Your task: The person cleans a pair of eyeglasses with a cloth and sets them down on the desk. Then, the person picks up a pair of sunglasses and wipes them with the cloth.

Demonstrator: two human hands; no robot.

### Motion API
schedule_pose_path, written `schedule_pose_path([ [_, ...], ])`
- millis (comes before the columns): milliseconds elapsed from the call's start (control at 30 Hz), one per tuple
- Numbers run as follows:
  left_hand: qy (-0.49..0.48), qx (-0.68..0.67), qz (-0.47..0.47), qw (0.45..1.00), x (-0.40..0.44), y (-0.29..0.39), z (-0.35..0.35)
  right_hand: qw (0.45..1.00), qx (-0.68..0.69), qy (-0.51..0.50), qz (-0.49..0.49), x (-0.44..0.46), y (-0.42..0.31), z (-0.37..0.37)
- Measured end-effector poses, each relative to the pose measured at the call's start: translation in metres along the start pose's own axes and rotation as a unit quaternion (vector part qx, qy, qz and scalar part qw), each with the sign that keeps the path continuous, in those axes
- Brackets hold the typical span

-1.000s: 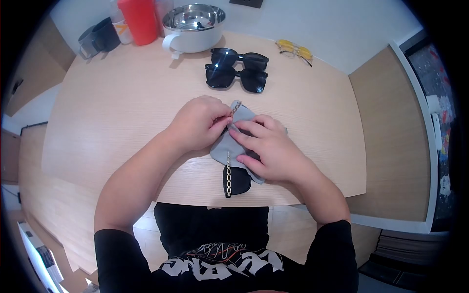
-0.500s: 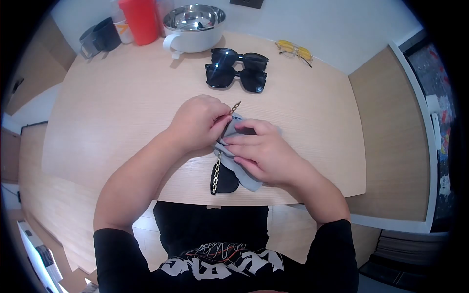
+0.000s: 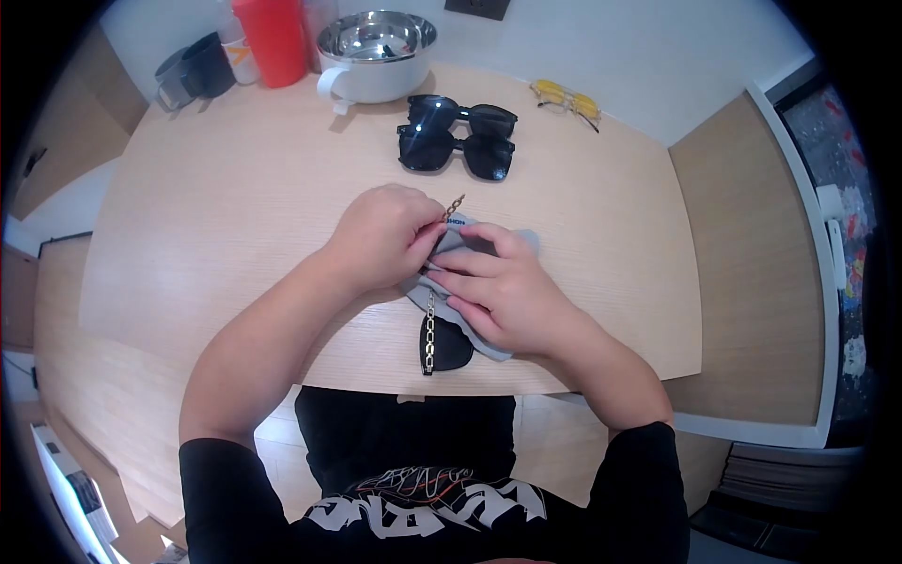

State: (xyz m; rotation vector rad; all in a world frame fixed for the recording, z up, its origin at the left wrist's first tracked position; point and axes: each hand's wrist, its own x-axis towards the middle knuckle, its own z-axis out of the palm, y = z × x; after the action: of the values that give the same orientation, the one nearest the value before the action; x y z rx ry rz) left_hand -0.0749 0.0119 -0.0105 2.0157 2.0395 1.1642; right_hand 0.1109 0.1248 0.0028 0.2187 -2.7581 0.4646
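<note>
Dark sunglasses (image 3: 449, 345) with gold chain-link temples are under my hands near the table's front edge. One chain temple (image 3: 429, 331) lies along the near lens; the other chain's end pokes out past my left fingertips. My left hand (image 3: 387, 235) pinches the frame at its far end, thumb against bent fingers. My right hand (image 3: 515, 289) presses a grey cloth (image 3: 528, 242) with dark lettering onto the sunglasses, its fingers curved over the folds. Cloth and fingers hide the middle of the frame and the far lens.
Two pairs of black sunglasses (image 3: 458, 153) lie beyond my hands, one behind the other. Yellow-lensed glasses (image 3: 566, 98) rest at the back right. A white-handled steel bowl (image 3: 376, 80), a red tumbler (image 3: 271, 42) and dark mugs (image 3: 205, 66) stand at the back left of the wooden table (image 3: 216, 216).
The near lens and its chain have shifted slightly to the right. My right fingers have moved a little over the cloth, while my left hand keeps nearly the same place.
</note>
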Motion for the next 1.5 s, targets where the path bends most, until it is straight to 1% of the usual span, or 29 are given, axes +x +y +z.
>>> schedule_pose_path([
  [67, 0.004, 0.002, 0.002, 1.000, -0.001, 0.000, 0.001, 1.000, -0.020, -0.011, -0.006, 0.000, 0.001, 0.002],
  [167, -0.001, 0.003, 0.001, 1.000, -0.001, 0.002, -0.001, 0.999, -0.012, -0.029, -0.010, 0.000, 0.003, 0.000],
  [267, 0.007, 0.003, 0.011, 1.000, -0.001, 0.001, -0.001, 1.000, -0.011, -0.018, 0.009, -0.001, -0.001, -0.005],
  [367, -0.003, 0.002, 0.003, 1.000, -0.001, 0.002, -0.002, 0.999, -0.032, -0.013, 0.042, -0.001, -0.006, -0.012],
  [467, 0.000, 0.003, -0.006, 1.000, -0.001, 0.002, -0.002, 0.995, -0.079, -0.004, 0.055, -0.004, -0.007, -0.012],
  [567, -0.009, 0.004, -0.011, 1.000, -0.001, 0.001, -0.002, 0.998, -0.040, 0.003, 0.043, -0.003, -0.004, -0.008],
  [667, -0.005, 0.005, -0.012, 1.000, -0.001, 0.002, -0.002, 0.999, 0.037, 0.019, 0.016, 0.000, 0.002, 0.002],
  [767, -0.007, 0.013, -0.015, 1.000, -0.001, 0.001, -0.001, 0.999, 0.025, 0.021, 0.004, 0.000, 0.002, 0.002],
  [867, -0.008, 0.011, -0.015, 1.000, -0.001, 0.002, -0.002, 0.999, -0.013, 0.010, 0.032, -0.002, -0.002, -0.002],
  [1067, -0.012, 0.003, -0.012, 1.000, -0.001, 0.004, -0.002, 0.997, -0.045, 0.003, 0.064, 0.001, -0.005, -0.007],
  [1167, -0.013, 0.005, -0.011, 1.000, -0.001, 0.003, -0.001, 0.997, -0.019, 0.019, 0.067, 0.001, -0.001, -0.002],
  [1267, -0.016, 0.010, -0.016, 1.000, -0.001, 0.004, -0.002, 0.996, 0.075, 0.036, 0.040, 0.002, 0.000, 0.002],
  [1367, -0.002, 0.001, -0.014, 1.000, -0.001, 0.004, -0.003, 0.989, 0.122, 0.082, 0.017, 0.005, 0.000, 0.002],
  [1467, -0.008, 0.010, -0.009, 1.000, -0.002, 0.000, -0.002, 0.984, 0.136, 0.108, -0.034, 0.006, -0.002, -0.007],
  [1500, -0.007, 0.014, -0.017, 1.000, -0.001, 0.000, -0.003, 0.983, 0.149, 0.090, -0.062, 0.006, -0.003, -0.012],
])
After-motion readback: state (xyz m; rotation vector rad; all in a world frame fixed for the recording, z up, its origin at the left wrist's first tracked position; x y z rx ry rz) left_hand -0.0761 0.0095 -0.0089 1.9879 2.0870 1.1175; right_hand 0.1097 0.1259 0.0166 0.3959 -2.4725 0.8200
